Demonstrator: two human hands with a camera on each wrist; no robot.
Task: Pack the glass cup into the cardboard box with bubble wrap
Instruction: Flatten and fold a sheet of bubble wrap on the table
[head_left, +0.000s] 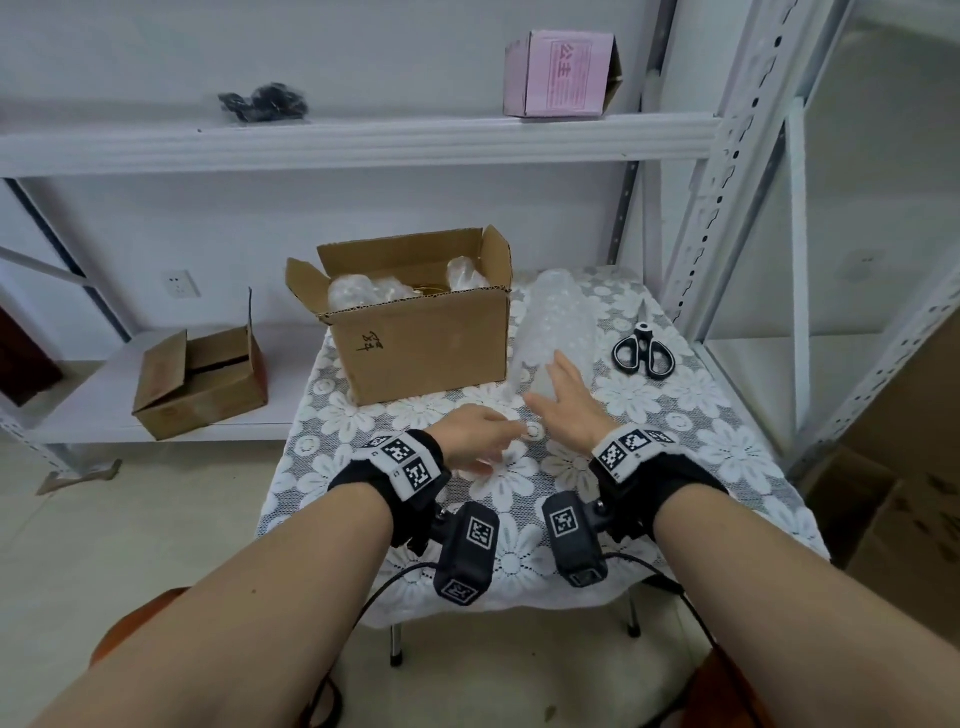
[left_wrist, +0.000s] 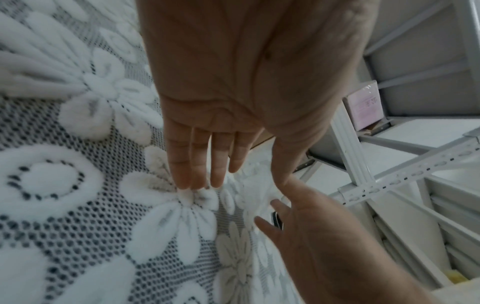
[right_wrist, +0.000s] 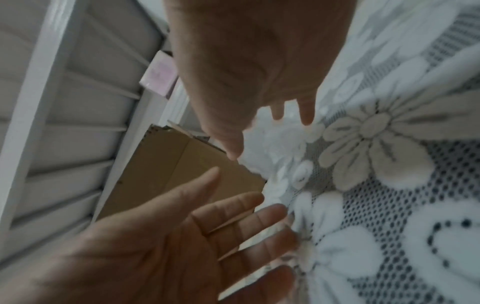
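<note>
An open cardboard box (head_left: 421, 343) stands at the back of the table with crumpled bubble wrap (head_left: 363, 291) inside. A gold-coloured rim (head_left: 430, 287) shows among it; I cannot tell whether it is the glass cup. A loose bubble wrap sheet (head_left: 558, 317) lies right of the box. My right hand (head_left: 556, 389) is open, its straight fingers spread over the sheet's near end (right_wrist: 270, 148). My left hand (head_left: 493, 441) is open beside it, and its fingertips (left_wrist: 194, 183) touch the tablecloth. Neither hand holds anything.
Black-handled scissors (head_left: 644, 353) lie at the table's right side. A white flowered lace cloth (head_left: 701, 441) covers the small table. White metal shelving (head_left: 363, 140) stands behind and to the right, with a pink box (head_left: 561, 73) on top and a brown box (head_left: 202, 384) lower left.
</note>
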